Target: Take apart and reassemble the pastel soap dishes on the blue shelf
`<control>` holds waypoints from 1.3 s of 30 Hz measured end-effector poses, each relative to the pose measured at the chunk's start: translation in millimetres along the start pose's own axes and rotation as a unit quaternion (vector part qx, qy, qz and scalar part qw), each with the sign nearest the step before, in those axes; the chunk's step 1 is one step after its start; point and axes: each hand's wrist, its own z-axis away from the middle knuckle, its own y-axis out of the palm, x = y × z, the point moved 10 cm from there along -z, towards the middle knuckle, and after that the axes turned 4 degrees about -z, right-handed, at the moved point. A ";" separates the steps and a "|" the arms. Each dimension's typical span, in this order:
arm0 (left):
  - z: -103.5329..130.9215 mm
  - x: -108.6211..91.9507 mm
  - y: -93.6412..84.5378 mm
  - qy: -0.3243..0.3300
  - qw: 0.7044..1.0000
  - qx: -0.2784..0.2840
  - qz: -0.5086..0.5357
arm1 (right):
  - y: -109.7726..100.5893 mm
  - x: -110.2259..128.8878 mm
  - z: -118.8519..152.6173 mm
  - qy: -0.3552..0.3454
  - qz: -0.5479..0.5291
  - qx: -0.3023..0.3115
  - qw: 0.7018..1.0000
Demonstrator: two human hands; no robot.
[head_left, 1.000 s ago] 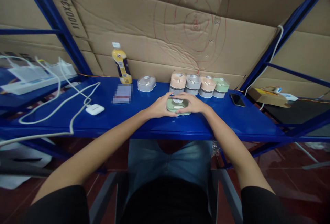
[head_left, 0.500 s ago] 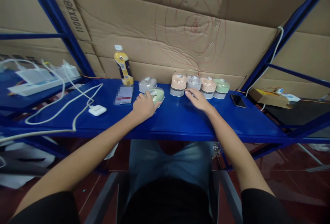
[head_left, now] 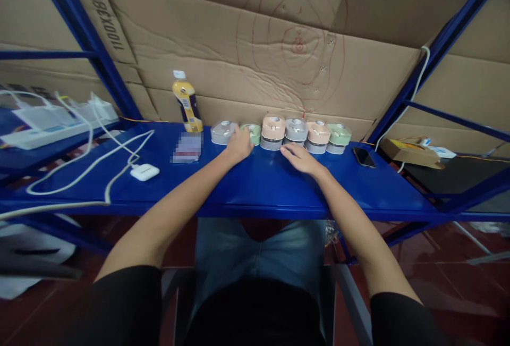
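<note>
My left hand (head_left: 240, 145) is closed on a green case (head_left: 253, 134) with a clear lid, which stands on the blue shelf between a grey case (head_left: 223, 132) and a pink case (head_left: 273, 127). My right hand (head_left: 298, 157) rests on the shelf, fingers apart and holding nothing, just in front of another grey case (head_left: 296, 129). Farther right in the same row are a second pink case (head_left: 317, 132) and a second green case (head_left: 340, 133). The four cases on the right each sit on a grey lower part.
A yellow bottle (head_left: 187, 102) stands at the back left, behind a flat pixelated item (head_left: 187, 148). A white earbud case (head_left: 144, 171) and white cables lie left. A black phone (head_left: 364, 157) and an open cardboard box (head_left: 412, 153) are right. Cardboard (head_left: 199, 27) backs the shelf (head_left: 255, 186).
My left hand has moved back and right with the green case, now in the row beside the pink case. My right hand has come slightly away from the cases. The view has shifted a little.
</note>
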 end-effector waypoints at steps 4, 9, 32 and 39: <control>-2.2 21.4 -27.8 -0.026 0.996 -0.078 -0.035 | 4.1 1.4 -0.9 0.001 0.011 0.013 1.000; -12.5 68.1 -34.6 -0.175 0.980 -0.076 -0.061 | 6.3 1.0 -1.3 0.000 0.012 0.017 1.000; 74.3 -52.6 -23.3 0.322 0.914 0.000 0.246 | -18.7 58.6 11.8 -0.097 0.002 -0.034 0.995; 78.2 -65.7 12.8 0.322 0.898 0.069 0.291 | 13.6 51.2 12.3 -0.056 0.034 0.057 0.996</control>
